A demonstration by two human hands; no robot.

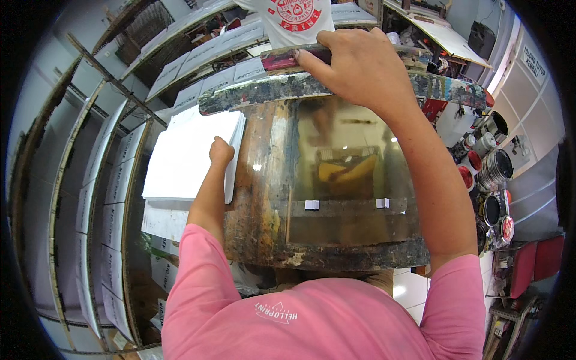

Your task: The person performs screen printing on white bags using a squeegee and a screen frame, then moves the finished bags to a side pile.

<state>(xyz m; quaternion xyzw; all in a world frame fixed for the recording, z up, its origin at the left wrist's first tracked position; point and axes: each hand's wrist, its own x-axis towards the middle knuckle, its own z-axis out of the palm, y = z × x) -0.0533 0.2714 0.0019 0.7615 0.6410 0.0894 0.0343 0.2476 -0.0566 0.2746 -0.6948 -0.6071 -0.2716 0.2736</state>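
Note:
My right hand [369, 66] is closed over a paint-stained wooden squeegee [279, 62], thumb along its near side and fingertips hidden behind. Just below it runs the thick, ink-crusted front bar of a screen-printing frame [240, 96], raised above the table. On the left, my left hand [222, 151] rests on a thick stack of white paper [183, 156], near its right edge. Its fingers are curled, and whatever they may hold is hidden. Between my arms lies a glossy glass plate [354, 219] on the stained wooden table [258, 198]. Two small white paper stops [312, 205] sit near its front edge.
Tall racks [96, 174] with printed white sheets stand at left, and more sheets lie on shelves [210, 51] behind. A person in a white shirt [288, 27] stands opposite. Ink cans [497, 168] crowd the right side, with a red chair [528, 270] nearer me.

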